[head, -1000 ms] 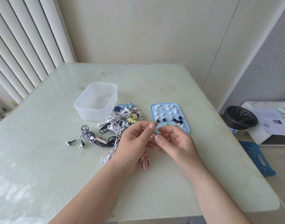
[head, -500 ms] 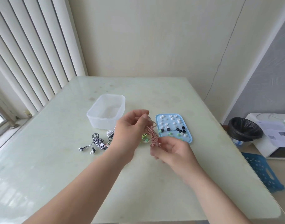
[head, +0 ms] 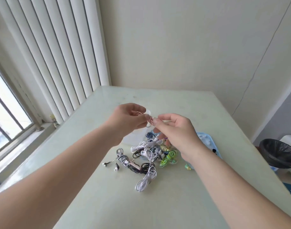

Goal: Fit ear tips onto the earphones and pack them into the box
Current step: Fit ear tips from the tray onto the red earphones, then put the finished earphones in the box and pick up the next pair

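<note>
Earphones in hand: a small bundle of pink cord (head: 150, 121), held in the air at the centre of the frame, above the table.
Left hand (head: 128, 119): thumb and fingertips pinch the left side of the bundle; the other fingers are curled loosely.
Right hand (head: 177, 131): thumb and forefinger pinch the right side, the other fingers spread open.
Why held so: probably lifted close to the eyes so that both hands can work on it; whether an ear tip is between the fingers is too small to tell.
Box (head: 134, 138): clear plastic, just below the hands and mostly hidden by the left one.
Ear tip tray (head: 206, 138): pale blue, right of centre, largely covered by the right wrist; a few white and black tips show.
Waiting earphones (head: 149, 151): a pile of white, black, green and blue coiled cords beside the box, near for the next pick.
Table (head: 91, 187): pale green and glossy.
Surroundings: vertical blinds (head: 50, 47) at upper left, a black bin (head: 278, 154) at the right edge.
Writing: none readable.
</note>
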Action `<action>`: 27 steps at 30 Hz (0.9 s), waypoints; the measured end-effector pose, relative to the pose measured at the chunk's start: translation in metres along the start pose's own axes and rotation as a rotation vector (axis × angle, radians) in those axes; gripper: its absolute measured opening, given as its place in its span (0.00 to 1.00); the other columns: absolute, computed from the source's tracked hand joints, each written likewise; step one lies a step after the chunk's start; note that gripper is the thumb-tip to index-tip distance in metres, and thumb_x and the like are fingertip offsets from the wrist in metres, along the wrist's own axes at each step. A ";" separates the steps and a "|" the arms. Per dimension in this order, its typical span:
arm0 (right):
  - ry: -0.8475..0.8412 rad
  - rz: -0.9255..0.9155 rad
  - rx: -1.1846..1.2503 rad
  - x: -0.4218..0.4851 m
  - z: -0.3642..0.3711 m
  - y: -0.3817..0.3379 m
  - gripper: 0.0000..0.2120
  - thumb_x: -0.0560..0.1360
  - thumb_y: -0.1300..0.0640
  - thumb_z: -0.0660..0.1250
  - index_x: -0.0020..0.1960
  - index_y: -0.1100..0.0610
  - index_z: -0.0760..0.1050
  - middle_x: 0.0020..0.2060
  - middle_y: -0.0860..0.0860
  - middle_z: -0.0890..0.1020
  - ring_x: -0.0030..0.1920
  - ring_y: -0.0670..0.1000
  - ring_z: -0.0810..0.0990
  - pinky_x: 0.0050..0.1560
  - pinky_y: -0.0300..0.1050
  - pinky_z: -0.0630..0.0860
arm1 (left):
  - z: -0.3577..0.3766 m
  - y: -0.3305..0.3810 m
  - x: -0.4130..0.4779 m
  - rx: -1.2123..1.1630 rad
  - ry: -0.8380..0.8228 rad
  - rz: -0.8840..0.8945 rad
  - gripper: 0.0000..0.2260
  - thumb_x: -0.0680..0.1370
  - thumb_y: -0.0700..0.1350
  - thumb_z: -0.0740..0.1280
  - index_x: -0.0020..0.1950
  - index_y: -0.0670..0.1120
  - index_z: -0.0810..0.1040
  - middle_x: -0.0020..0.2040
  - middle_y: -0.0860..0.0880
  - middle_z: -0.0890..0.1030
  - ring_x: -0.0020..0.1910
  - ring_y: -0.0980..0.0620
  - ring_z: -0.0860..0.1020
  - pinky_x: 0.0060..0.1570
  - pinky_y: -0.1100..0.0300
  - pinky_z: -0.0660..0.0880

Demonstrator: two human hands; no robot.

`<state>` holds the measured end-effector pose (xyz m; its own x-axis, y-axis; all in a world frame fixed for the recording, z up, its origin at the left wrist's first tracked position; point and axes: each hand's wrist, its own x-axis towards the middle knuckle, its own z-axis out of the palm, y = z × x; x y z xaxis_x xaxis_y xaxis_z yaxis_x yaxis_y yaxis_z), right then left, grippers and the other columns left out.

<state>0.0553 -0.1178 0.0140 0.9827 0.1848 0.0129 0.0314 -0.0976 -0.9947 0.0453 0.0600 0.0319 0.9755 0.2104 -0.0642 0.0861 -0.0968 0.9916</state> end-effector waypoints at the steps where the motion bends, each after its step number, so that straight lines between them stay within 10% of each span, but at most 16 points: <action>1: 0.007 0.004 -0.028 0.005 0.006 0.000 0.10 0.79 0.54 0.72 0.60 0.54 0.79 0.41 0.53 0.87 0.30 0.45 0.80 0.27 0.38 0.72 | -0.008 0.001 0.009 0.049 0.040 0.003 0.10 0.76 0.38 0.76 0.56 0.41 0.82 0.52 0.36 0.84 0.50 0.41 0.87 0.57 0.52 0.83; 6: 0.006 0.038 -0.080 0.014 0.021 0.006 0.09 0.80 0.58 0.67 0.60 0.53 0.78 0.43 0.52 0.86 0.31 0.46 0.80 0.26 0.36 0.72 | -0.029 -0.017 0.051 0.550 0.100 -0.045 0.06 0.77 0.43 0.74 0.53 0.45 0.82 0.46 0.40 0.86 0.46 0.41 0.87 0.38 0.56 0.79; 18: -0.060 0.050 -0.123 0.001 0.006 0.016 0.05 0.80 0.58 0.69 0.55 0.53 0.80 0.42 0.52 0.87 0.33 0.48 0.82 0.30 0.43 0.74 | -0.009 -0.013 0.065 1.493 -0.297 -0.125 0.10 0.77 0.36 0.59 0.48 0.39 0.80 0.44 0.43 0.81 0.35 0.44 0.76 0.32 0.60 0.70; 23: -0.117 0.077 -0.144 -0.009 0.002 0.019 0.03 0.80 0.58 0.69 0.52 0.55 0.82 0.41 0.55 0.86 0.33 0.50 0.81 0.29 0.43 0.72 | -0.002 0.005 0.027 1.314 -0.086 0.245 0.09 0.80 0.45 0.65 0.54 0.44 0.83 0.52 0.44 0.84 0.50 0.40 0.81 0.51 0.52 0.81; 27: -0.167 0.109 -0.187 -0.021 -0.004 0.028 0.05 0.80 0.57 0.69 0.49 0.57 0.83 0.39 0.55 0.86 0.33 0.50 0.81 0.29 0.44 0.71 | 0.010 0.011 -0.042 1.235 -0.419 0.151 0.10 0.79 0.56 0.67 0.45 0.51 0.82 0.42 0.50 0.86 0.44 0.50 0.82 0.46 0.58 0.80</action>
<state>0.0360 -0.1280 -0.0136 0.9390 0.3204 -0.1252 -0.0240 -0.3021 -0.9530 0.0075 0.0402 0.0448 0.9611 -0.1754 -0.2134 -0.1197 -0.9607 0.2505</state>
